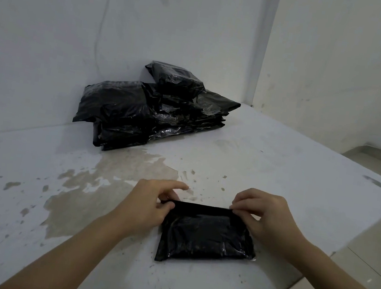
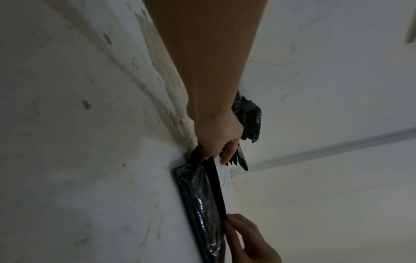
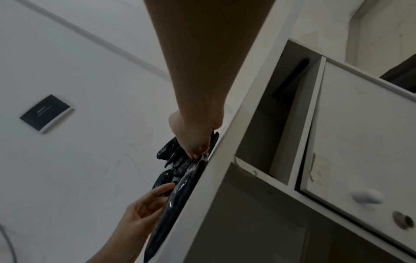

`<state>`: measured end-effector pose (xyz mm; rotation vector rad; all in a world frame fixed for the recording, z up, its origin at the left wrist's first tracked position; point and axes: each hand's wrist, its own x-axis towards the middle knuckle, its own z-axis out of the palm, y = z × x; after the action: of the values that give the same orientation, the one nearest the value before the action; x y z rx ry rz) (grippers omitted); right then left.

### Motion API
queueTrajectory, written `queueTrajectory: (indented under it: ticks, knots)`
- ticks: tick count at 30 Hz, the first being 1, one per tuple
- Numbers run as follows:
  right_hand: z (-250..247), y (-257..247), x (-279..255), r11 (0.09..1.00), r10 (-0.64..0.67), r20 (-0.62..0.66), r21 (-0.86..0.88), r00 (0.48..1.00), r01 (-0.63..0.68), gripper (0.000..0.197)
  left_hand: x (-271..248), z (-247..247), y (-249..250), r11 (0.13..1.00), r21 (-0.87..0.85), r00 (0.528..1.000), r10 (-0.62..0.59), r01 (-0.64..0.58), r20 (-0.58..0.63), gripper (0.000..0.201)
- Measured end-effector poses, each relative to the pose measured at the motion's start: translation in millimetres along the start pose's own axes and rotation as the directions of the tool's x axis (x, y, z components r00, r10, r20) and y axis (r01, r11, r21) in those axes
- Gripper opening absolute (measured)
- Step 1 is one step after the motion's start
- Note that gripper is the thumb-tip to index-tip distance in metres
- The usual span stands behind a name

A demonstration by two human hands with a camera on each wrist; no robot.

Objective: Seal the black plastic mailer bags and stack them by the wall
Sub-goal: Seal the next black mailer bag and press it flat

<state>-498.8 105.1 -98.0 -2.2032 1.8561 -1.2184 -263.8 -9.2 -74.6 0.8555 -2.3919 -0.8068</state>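
Observation:
A black plastic mailer bag (image 1: 206, 237) lies flat on the white table (image 1: 278, 168) in front of me, with its folded flap along the far edge. My left hand (image 1: 168, 201) pinches the flap's left end, its index finger stretched out above. At the flap's right end my right hand (image 1: 235, 209) pinches the strip. The left wrist view shows the bag (image 2: 202, 199) edge-on, held by the left hand (image 2: 213, 153), with the right hand (image 2: 245, 236) at its other end. A stack of black mailer bags (image 1: 155, 108) sits against the back wall.
The table top is stained and patchy. Its right edge (image 1: 358, 227) drops to a tiled floor (image 1: 359, 288). In the right wrist view a white cabinet with a round knob (image 3: 366, 195) stands under the table edge. A side wall (image 1: 340, 67) closes the far right corner.

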Motion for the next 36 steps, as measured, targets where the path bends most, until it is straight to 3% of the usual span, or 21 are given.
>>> queueTrajectory:
  ticks: [5, 12, 16, 18, 22, 24, 27, 28, 31, 33, 36]
  knots:
    - [-0.9, -2.3, -3.8, 0.991, -0.127, 0.020, -0.051, 0.992, 0.128, 0.010, -2.4, 4.9, -12.3, 0.969, 0.129, 0.976, 0.216, -0.212, -0.018, 0.032]
    - [-5.1, 0.1, -4.5, 0.918, -0.323, 0.175, -0.181, 0.930, 0.353, 0.021, -6.1, 2.1, -13.8, 0.836, 0.296, 0.886, 0.439, -0.463, 0.148, 0.025]
    - [-9.0, 2.0, 0.5, 0.855, -0.361, 0.309, -0.269, 0.880, 0.444, 0.023, -7.1, 0.6, -11.7, 0.736, 0.377, 0.824, 0.533, -0.563, 0.190, 0.027]
    - [-13.6, 1.9, 0.4, 0.845, -0.331, 0.348, -0.304, 0.877, 0.440, 0.019, -9.7, -0.5, -11.6, 0.705, 0.426, 0.818, 0.544, -0.567, 0.188, 0.028]
    - [-19.8, -2.8, -4.7, 0.862, -0.240, 0.338, -0.357, 0.910, 0.360, 0.029, -15.2, 1.1, -12.4, 0.662, 0.537, 0.837, 0.517, -0.523, 0.177, 0.027]
    - [-19.2, -8.8, -8.4, 0.868, -0.194, 0.347, -0.374, 0.918, 0.325, 0.027, -22.9, 4.2, -11.8, 0.699, 0.537, 0.873, 0.457, -0.472, 0.172, 0.036]
    - [-22.7, -20.7, -12.4, 0.902, -0.037, 0.385, -0.384, 0.922, 0.196, 0.043, -37.9, 6.3, 6.7, 0.790, 0.517, 0.944, 0.273, -0.329, 0.183, 0.054]
    - [-24.7, -24.2, -14.2, 0.914, 0.040, 0.403, -0.385, 0.914, 0.130, 0.050, -40.6, 7.4, 17.5, 0.800, 0.531, 0.959, 0.201, -0.279, 0.201, 0.058]
    - [-27.5, -42.2, -17.1, 0.908, 0.230, 0.530, -0.418, 0.816, 0.016, 0.063, -44.9, 16.2, 48.5, 0.788, 0.601, 0.980, 0.014, -0.135, 0.201, 0.059]
    - [-24.7, -53.6, -16.6, 0.851, 0.289, 0.556, -0.522, 0.779, 0.058, 0.062, -43.5, 28.6, 60.8, 0.767, 0.635, 0.979, -0.056, -0.085, 0.198, 0.085]
    - [-20.9, -63.3, -16.3, 0.804, 0.387, 0.551, -0.594, 0.739, 0.021, 0.061, -39.1, 48.6, 66.8, 0.730, 0.684, 0.953, -0.190, -0.022, 0.234, 0.127]
